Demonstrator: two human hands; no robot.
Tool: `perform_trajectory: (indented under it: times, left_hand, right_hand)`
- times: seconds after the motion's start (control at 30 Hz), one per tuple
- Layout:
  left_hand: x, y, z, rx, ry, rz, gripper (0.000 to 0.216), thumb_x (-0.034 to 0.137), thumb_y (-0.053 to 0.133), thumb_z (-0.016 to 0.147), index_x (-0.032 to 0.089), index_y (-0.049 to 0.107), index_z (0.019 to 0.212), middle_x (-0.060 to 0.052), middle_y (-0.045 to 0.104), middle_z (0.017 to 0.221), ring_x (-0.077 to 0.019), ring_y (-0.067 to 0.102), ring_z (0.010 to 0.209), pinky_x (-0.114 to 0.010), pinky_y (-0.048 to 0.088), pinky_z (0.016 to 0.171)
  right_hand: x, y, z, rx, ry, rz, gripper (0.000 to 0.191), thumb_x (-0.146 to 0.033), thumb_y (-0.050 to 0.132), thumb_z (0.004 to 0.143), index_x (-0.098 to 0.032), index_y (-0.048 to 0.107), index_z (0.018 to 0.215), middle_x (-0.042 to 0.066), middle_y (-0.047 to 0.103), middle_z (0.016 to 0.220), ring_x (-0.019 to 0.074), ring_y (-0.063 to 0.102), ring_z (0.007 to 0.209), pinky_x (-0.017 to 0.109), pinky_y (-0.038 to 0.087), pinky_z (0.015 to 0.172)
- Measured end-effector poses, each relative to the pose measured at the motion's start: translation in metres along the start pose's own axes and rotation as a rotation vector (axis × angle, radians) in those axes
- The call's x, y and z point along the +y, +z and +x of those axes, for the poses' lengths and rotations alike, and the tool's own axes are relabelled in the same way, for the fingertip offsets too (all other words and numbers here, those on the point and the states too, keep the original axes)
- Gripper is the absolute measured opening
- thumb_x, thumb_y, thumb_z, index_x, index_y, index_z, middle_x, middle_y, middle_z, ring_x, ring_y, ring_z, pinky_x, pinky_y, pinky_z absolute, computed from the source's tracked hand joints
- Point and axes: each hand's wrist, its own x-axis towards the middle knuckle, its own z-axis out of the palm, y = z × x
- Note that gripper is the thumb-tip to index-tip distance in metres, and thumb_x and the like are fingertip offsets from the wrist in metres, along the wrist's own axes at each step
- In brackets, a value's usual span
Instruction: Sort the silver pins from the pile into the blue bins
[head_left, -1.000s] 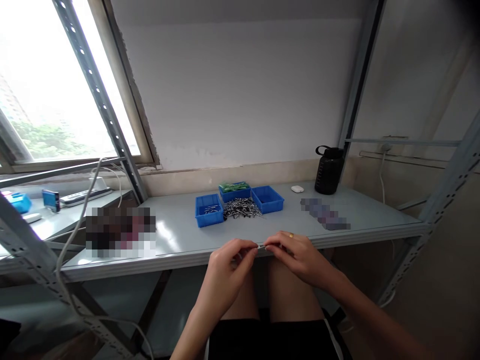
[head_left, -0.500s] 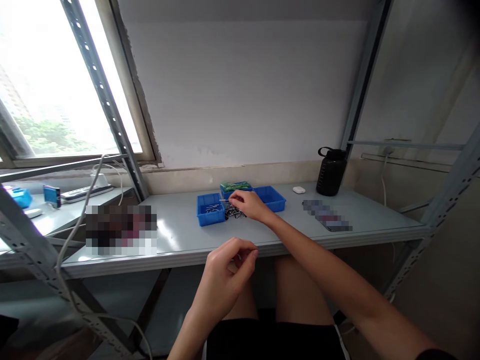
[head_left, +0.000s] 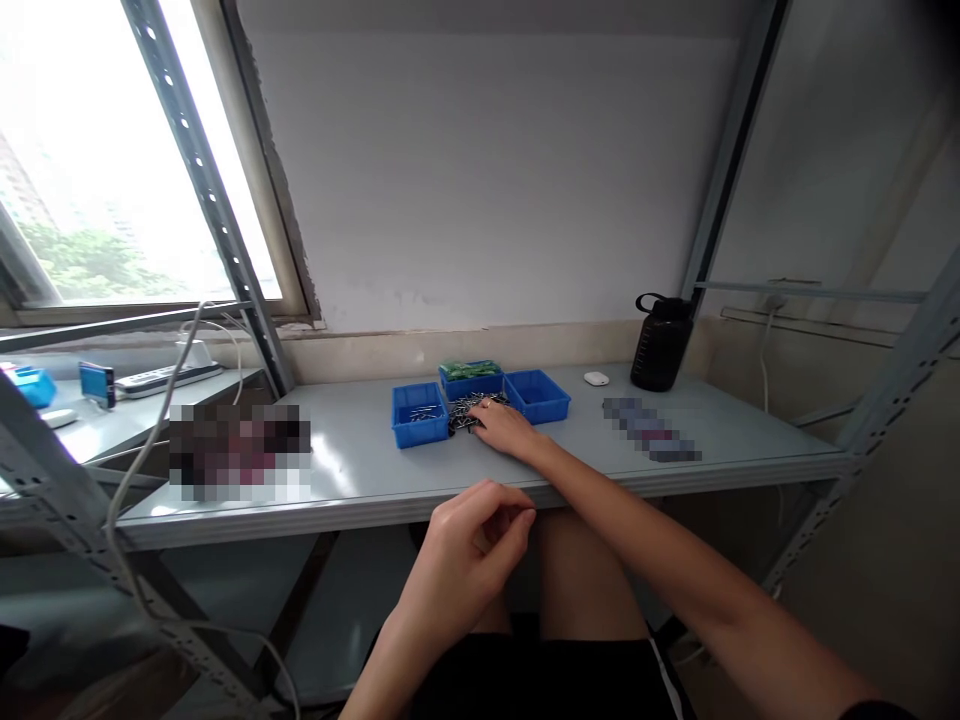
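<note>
My right hand point(head_left: 504, 427) reaches forward over the grey table point(head_left: 360, 480) and rests on the pile of small metal pins point(head_left: 466, 408), fingers curled down into it; what they hold is hidden. My left hand point(head_left: 472, 545) hovers below the table's front edge, above my lap, with fingers curled in a loose pinch; I cannot make out anything in it. Three blue bins stand around the pile: the left bin point(head_left: 418, 414) with a few pins, the back bin point(head_left: 469, 379) with green parts, the right bin point(head_left: 537, 395).
A dark water bottle point(head_left: 660, 342) stands at the back right, with a small white case point(head_left: 597, 378) beside it. Metal rack posts point(head_left: 217, 220) frame the table. A cable point(head_left: 150, 470) hangs at the left. A power strip point(head_left: 161, 378) lies on the neighbouring table.
My right hand left my left hand at the table's edge, reached to the left bin, and now has come down onto the pin pile. My left hand stayed near the edge.
</note>
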Motion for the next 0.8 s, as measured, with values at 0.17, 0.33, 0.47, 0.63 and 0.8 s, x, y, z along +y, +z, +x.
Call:
perform_trajectory:
  times: [0.17, 0.33, 0.47, 0.63, 0.8]
  left_hand:
    - [0.0, 0.001, -0.002, -0.006, 0.014, 0.018, 0.01, 0.015, 0.054, 0.089, 0.017, 0.063, 0.083, 0.002, 0.057, 0.069, -0.0112, 0.053, 0.064, -0.021, 0.041, 0.061]
    - [0.002, -0.003, -0.002, -0.008, 0.004, 0.01, 0.012, 0.016, 0.054, 0.089, 0.017, 0.063, 0.081, 0.002, 0.056, 0.066, -0.0109, 0.051, 0.062, -0.021, 0.04, 0.059]
    - [0.003, -0.008, -0.002, 0.025, 0.004, 0.007, 0.012, 0.015, 0.055, 0.089, 0.017, 0.063, 0.08, 0.002, 0.056, 0.066, -0.0109, 0.051, 0.061, -0.021, 0.04, 0.058]
    - [0.003, -0.008, -0.001, 0.032, -0.002, -0.004, 0.012, 0.014, 0.055, 0.088, 0.016, 0.063, 0.079, 0.002, 0.057, 0.066, -0.0108, 0.052, 0.061, -0.02, 0.041, 0.058]
    - [-0.003, -0.01, -0.001, 0.053, -0.043, 0.013, 0.013, 0.019, 0.054, 0.09, 0.017, 0.063, 0.081, 0.001, 0.059, 0.069, -0.0116, 0.055, 0.064, -0.021, 0.042, 0.06]
  right_hand:
    - [-0.006, 0.005, 0.011, -0.03, -0.05, -0.082, 0.027, -0.03, 0.056, 0.094, -0.017, 0.058, 0.117, 0.008, 0.06, 0.119, 0.0207, 0.062, 0.1, 0.041, 0.053, 0.084]
    - [-0.008, 0.007, 0.016, -0.019, -0.087, -0.136, 0.026, -0.03, 0.056, 0.094, -0.017, 0.059, 0.117, 0.009, 0.059, 0.121, 0.0214, 0.061, 0.103, 0.042, 0.052, 0.086]
    - [-0.01, 0.006, 0.014, 0.002, -0.117, -0.143, 0.026, -0.029, 0.056, 0.094, -0.017, 0.059, 0.117, 0.009, 0.058, 0.123, 0.022, 0.06, 0.105, 0.043, 0.051, 0.088]
    - [-0.008, -0.001, 0.008, 0.083, -0.134, -0.052, 0.024, -0.029, 0.056, 0.094, -0.017, 0.06, 0.115, 0.009, 0.059, 0.121, 0.022, 0.06, 0.106, 0.043, 0.051, 0.089]
    - [0.001, -0.017, -0.006, 0.235, -0.105, 0.19, 0.02, -0.029, 0.056, 0.094, -0.014, 0.062, 0.106, 0.006, 0.064, 0.107, 0.0197, 0.063, 0.097, 0.041, 0.052, 0.085]
